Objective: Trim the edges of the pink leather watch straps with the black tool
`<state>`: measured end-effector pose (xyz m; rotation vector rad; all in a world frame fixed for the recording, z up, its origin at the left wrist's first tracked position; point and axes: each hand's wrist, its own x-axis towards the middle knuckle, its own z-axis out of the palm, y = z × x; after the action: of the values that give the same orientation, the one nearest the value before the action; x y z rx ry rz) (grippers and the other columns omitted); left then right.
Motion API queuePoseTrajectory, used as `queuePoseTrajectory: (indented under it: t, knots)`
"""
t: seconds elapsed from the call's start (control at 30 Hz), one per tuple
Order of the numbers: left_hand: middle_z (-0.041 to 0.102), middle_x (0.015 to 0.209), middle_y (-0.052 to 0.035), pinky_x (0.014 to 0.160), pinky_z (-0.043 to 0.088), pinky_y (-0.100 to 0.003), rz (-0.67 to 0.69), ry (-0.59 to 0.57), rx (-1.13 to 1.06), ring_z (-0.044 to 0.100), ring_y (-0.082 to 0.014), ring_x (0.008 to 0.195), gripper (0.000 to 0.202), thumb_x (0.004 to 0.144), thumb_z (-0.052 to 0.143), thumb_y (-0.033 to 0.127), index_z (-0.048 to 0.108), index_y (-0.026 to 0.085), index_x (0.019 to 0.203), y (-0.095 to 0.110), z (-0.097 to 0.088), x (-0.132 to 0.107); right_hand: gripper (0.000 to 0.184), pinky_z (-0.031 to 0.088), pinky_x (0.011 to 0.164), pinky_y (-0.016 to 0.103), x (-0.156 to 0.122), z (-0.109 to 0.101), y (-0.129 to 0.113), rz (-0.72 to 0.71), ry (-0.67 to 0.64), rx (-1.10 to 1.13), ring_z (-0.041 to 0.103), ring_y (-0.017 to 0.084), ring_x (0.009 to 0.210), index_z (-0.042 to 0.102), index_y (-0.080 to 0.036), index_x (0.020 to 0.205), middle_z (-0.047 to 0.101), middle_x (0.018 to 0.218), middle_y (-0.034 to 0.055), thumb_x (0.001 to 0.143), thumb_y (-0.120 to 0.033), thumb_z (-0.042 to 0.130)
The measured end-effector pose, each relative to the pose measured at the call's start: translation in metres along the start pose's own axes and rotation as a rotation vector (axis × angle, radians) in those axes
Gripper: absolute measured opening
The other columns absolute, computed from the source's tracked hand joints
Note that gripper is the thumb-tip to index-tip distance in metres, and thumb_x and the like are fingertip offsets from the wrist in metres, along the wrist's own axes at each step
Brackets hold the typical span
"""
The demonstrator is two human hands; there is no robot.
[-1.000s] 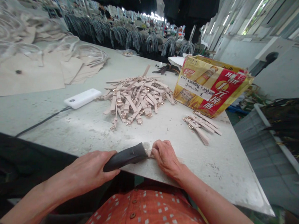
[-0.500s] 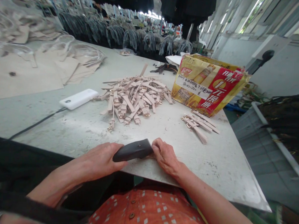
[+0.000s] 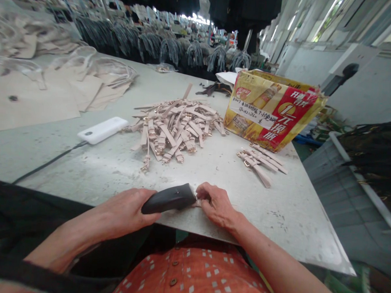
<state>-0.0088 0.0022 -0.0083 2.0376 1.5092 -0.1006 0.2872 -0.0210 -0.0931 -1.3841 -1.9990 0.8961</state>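
My left hand [image 3: 128, 212] is closed around a dark curved tool [image 3: 169, 198] near the front edge of the grey table [image 3: 116, 169]. The tool's tip lies against a pale pink strap [image 3: 197, 203] that my right hand [image 3: 217, 204] pins to the table with bent fingers. Most of that strap is hidden under the fingers. A big heap of pale pink straps with gold buckles [image 3: 175, 127] lies beyond, mid-table. A small bundle of the same straps [image 3: 261, 162] sits to the right.
A yellow and red cardboard box [image 3: 273, 109] stands at the back right. A white power bank [image 3: 102, 129] with a dark cable lies left. Beige sheets and clear loops [image 3: 56, 80] cover the far left. A grey crate [image 3: 358, 188] is off the table's right side.
The tool in my left hand slid a little forward and back along the strap; both hands stay at the table's front edge. The view shifted slightly.
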Motion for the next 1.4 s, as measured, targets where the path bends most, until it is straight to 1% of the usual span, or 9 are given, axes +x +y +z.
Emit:
queuePoseTrajectory:
  t: [0.2,0.37,0.5,0.67,0.87,1.03,1.17,1.27,1.4]
  knots:
    - [0.085,0.075,-0.0021,0.066,0.054,-0.033,-0.042,-0.022,-0.074,0.078,-0.0271,0.069,0.029,0.080,0.073,0.054,0.083,0.029,0.092,0.000,0.001,-0.001,0.045,0.053,0.094,0.036,-0.009,-0.005,0.004,-0.102,-0.006,-0.099,0.070,0.024,0.097,0.077,-0.022,0.119,0.081,0.107,0.0044,0.077,-0.010,0.070]
    - [0.089,0.088,-0.0063,0.073,0.056,-0.036,-0.019,-0.026,0.020,0.083,-0.0314,0.082,0.033,0.082,0.069,0.055,0.084,0.029,0.094,-0.010,-0.001,-0.006,0.029,0.050,0.098,0.041,-0.023,-0.010,0.011,-0.105,0.028,-0.201,0.070,0.028,0.106,0.085,-0.021,0.113,0.080,0.106,0.0085,0.087,-0.011,0.077]
    - [0.091,0.095,-0.0077,0.078,0.056,-0.037,-0.011,0.012,0.046,0.085,-0.0332,0.090,0.031,0.081,0.072,0.052,0.086,0.029,0.096,-0.005,0.001,-0.006,0.023,0.049,0.096,0.040,-0.023,-0.008,0.015,-0.087,0.030,-0.197,0.070,0.027,0.103,0.087,-0.021,0.109,0.078,0.102,0.0071,0.090,-0.010,0.080]
    - [0.091,0.095,-0.0078,0.080,0.057,-0.037,-0.034,0.039,0.026,0.085,-0.0329,0.090,0.030,0.085,0.069,0.049,0.084,0.027,0.098,0.008,0.006,-0.002,0.023,0.048,0.097,0.039,-0.022,-0.006,0.014,-0.077,0.041,-0.173,0.069,0.026,0.103,0.086,-0.021,0.107,0.077,0.103,0.0065,0.088,-0.009,0.082]
    - [0.090,0.091,-0.0101,0.079,0.056,-0.038,-0.081,0.124,0.109,0.085,-0.0352,0.088,0.030,0.088,0.068,0.051,0.082,0.026,0.098,0.004,0.007,-0.004,0.026,0.047,0.094,0.038,-0.023,-0.003,0.013,-0.048,0.062,-0.174,0.067,0.025,0.098,0.088,-0.020,0.109,0.075,0.099,0.0058,0.087,-0.010,0.081]
    - [0.092,0.099,-0.0112,0.080,0.057,-0.040,-0.059,0.011,0.155,0.088,-0.0361,0.095,0.030,0.096,0.060,0.048,0.080,0.026,0.099,0.017,0.006,-0.030,0.026,0.047,0.094,0.038,-0.021,-0.002,0.011,-0.047,0.062,-0.192,0.068,0.026,0.098,0.088,-0.020,0.108,0.076,0.098,0.0059,0.085,-0.010,0.081]
    - [0.093,0.111,-0.0128,0.090,0.061,-0.044,-0.057,-0.088,0.305,0.090,-0.0393,0.107,0.030,0.103,0.055,0.039,0.080,0.026,0.115,0.041,0.012,-0.041,0.026,0.048,0.097,0.040,-0.022,-0.004,0.010,-0.067,0.019,-0.196,0.070,0.027,0.102,0.086,-0.019,0.110,0.079,0.100,0.0074,0.086,-0.012,0.080]
    - [0.093,0.114,-0.0144,0.094,0.063,-0.047,-0.042,-0.112,0.389,0.090,-0.0418,0.116,0.031,0.108,0.052,0.035,0.079,0.025,0.123,0.054,0.018,-0.037,0.047,0.051,0.103,0.045,-0.024,-0.007,0.012,-0.072,0.003,-0.171,0.071,0.030,0.107,0.082,-0.018,0.133,0.082,0.112,0.0105,0.086,-0.014,0.081]
    - [0.092,0.121,-0.0171,0.100,0.064,-0.049,-0.035,-0.111,0.432,0.088,-0.0429,0.124,0.032,0.109,0.055,0.031,0.078,0.024,0.130,0.064,0.020,-0.027,0.086,0.055,0.107,0.046,-0.027,-0.009,0.019,-0.058,0.013,-0.095,0.072,0.029,0.108,0.060,-0.016,0.170,0.083,0.122,0.0109,0.086,-0.014,0.081]
